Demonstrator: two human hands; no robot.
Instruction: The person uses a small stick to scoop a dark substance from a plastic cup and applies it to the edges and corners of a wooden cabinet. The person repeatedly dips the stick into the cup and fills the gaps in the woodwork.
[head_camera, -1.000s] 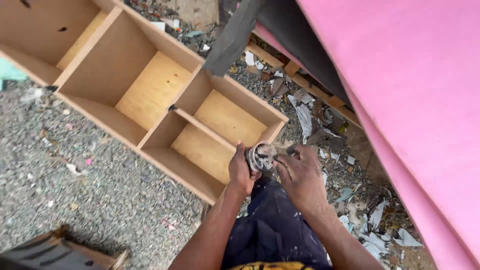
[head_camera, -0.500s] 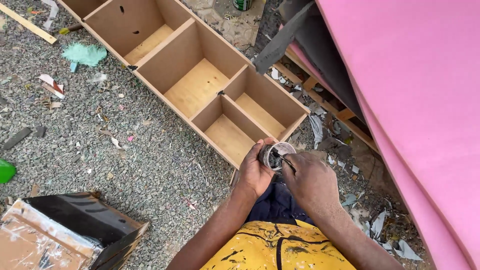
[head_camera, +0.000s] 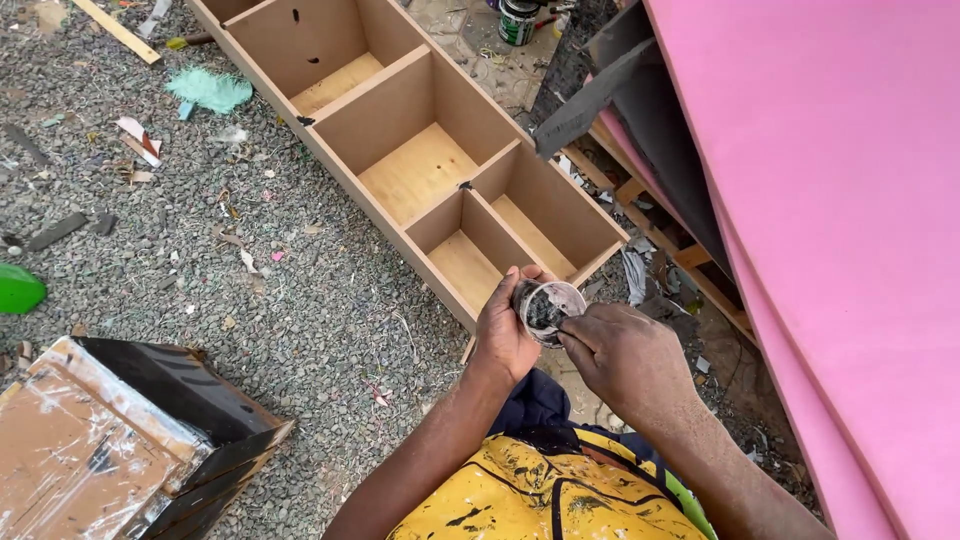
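— Far left?
— Green plastic object (head_camera: 17, 288) at the edge, on grey gravel (head_camera: 300, 320). Below, a cardboard box (head_camera: 110, 440) with a black lining, taped on top.
— Further along?
— Turquoise scrap (head_camera: 208, 90) up top, then a long wooden shelf unit (head_camera: 420, 170) lying flat, open compartments facing up.
— Left hand (head_camera: 503, 330)?
— Just off the shelf unit's near corner. Curled around a small round tin (head_camera: 546, 308), fingers wrapped behind it, thumb along the side. Firmly held, tilted toward the camera, dark contents showing inside.
— Right hand (head_camera: 622, 358)?
— Touching the tin's rim from the right, fingers bunched together, tips dipping into the opening. Cannot tell whether anything is pinched between them.
— Below the hands?
— Yellow paint-stained shirt (head_camera: 540, 495).
— Rightmost?
— Dark can (head_camera: 518, 20) at the top, splintered debris (head_camera: 650, 280), then a big pink foam sheet (head_camera: 830, 230) leaning along the whole right side.
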